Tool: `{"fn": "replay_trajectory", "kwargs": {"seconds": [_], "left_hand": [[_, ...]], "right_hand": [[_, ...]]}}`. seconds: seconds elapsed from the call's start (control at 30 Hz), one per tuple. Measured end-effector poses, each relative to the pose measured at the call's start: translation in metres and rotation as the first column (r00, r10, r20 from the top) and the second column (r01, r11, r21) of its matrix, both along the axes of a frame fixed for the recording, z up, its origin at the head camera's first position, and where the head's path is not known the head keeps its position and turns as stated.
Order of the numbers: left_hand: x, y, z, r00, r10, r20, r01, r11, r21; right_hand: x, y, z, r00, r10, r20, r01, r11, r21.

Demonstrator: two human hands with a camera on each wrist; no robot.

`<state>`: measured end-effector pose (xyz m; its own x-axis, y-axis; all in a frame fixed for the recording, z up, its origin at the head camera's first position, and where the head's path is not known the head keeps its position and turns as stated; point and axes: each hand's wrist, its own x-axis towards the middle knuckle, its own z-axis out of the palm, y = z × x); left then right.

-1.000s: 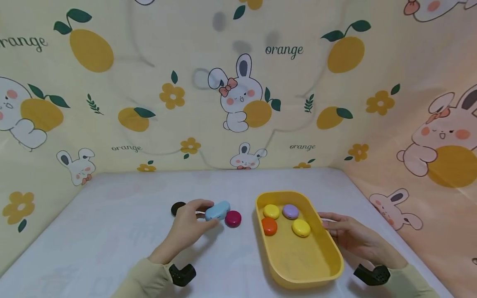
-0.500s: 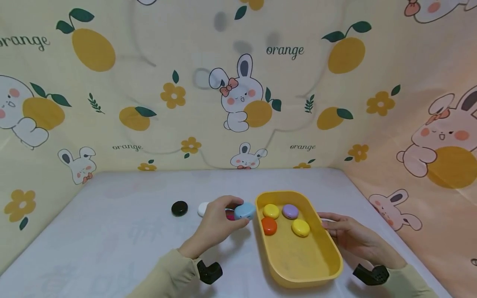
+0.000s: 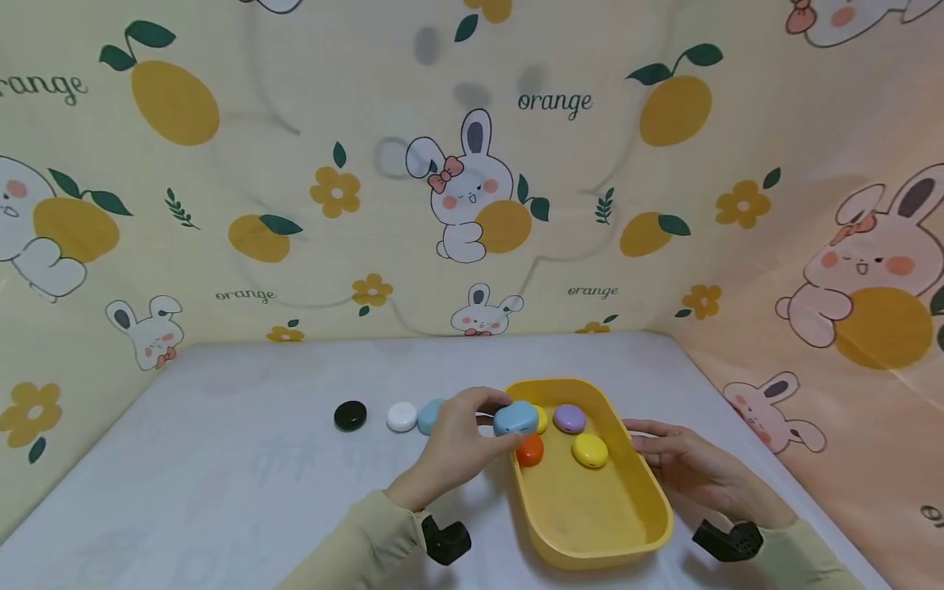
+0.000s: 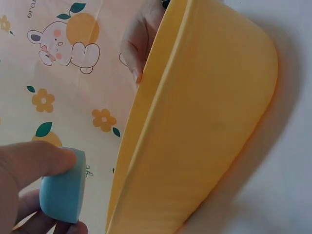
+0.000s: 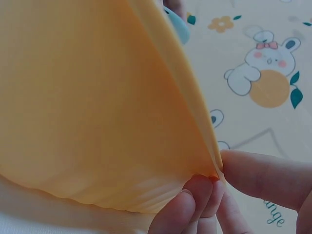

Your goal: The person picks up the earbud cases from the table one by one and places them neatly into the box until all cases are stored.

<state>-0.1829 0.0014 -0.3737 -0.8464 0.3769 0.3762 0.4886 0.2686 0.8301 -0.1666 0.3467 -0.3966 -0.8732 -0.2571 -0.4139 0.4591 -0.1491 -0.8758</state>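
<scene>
A light blue rounded disc [image 3: 516,419] is pinched between the thumb and fingers of my left hand [image 3: 462,438]. In the head view it overlaps the left rim of a yellow plastic tray [image 3: 590,520]; the left wrist view shows the blue disc [image 4: 63,190] beside the outer wall. On the tray's right side, my right hand [image 3: 696,471] holds the rim, and its fingertips [image 5: 197,192] bend against the outer wall in the right wrist view. Inside lie an orange-red disc [image 3: 529,451], a purple disc [image 3: 569,419], a yellow disc [image 3: 590,451] and another yellow one, partly covered.
Left of the tray, a black disc [image 3: 350,415], a white disc [image 3: 401,417] and a second light blue disc [image 3: 428,415] lie on the white tabletop [image 3: 243,483]. A patterned cloth [image 3: 332,246] hangs behind and along the sides.
My left hand has carried the blue disc rightward to the tray's left rim. The white and second blue discs have come into view; the magenta one is now hidden. My right hand keeps its place.
</scene>
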Motion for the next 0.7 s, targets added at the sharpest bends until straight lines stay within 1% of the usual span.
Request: {"fn": "replay_trajectory", "kwargs": {"seconds": [0.1,0.23,0.33,0.47,0.57,0.7], "left_hand": [[-0.001,0.005,0.0,1.0,-0.008,0.01,0.008,1.0,0.02],[-0.004,0.012,-0.002,0.999,-0.019,0.044,0.017,0.999,0.039],[-0.007,0.017,-0.003,0.998,-0.021,0.066,0.019,0.999,0.035],[-0.009,0.022,-0.006,0.996,-0.016,0.086,0.015,1.0,0.007],[-0.011,0.025,-0.009,0.996,-0.014,0.089,0.015,1.0,-0.009],[-0.013,0.03,-0.012,0.997,-0.022,0.073,0.022,1.0,-0.008]], "right_hand": [[-0.001,-0.001,-0.001,1.0,0.008,0.0,-0.008,1.0,-0.001],[0.0,-0.001,-0.001,1.0,0.01,0.002,-0.01,1.0,-0.017],[0.0,0.0,0.0,1.0,0.008,0.006,-0.008,0.999,-0.031],[0.0,0.0,-0.001,1.0,0.017,0.0,-0.017,0.999,-0.037],[0.0,0.0,-0.001,1.0,0.013,0.0,-0.013,0.999,-0.036],[0.0,0.001,-0.002,1.0,0.004,0.008,-0.004,0.999,-0.048]]}}
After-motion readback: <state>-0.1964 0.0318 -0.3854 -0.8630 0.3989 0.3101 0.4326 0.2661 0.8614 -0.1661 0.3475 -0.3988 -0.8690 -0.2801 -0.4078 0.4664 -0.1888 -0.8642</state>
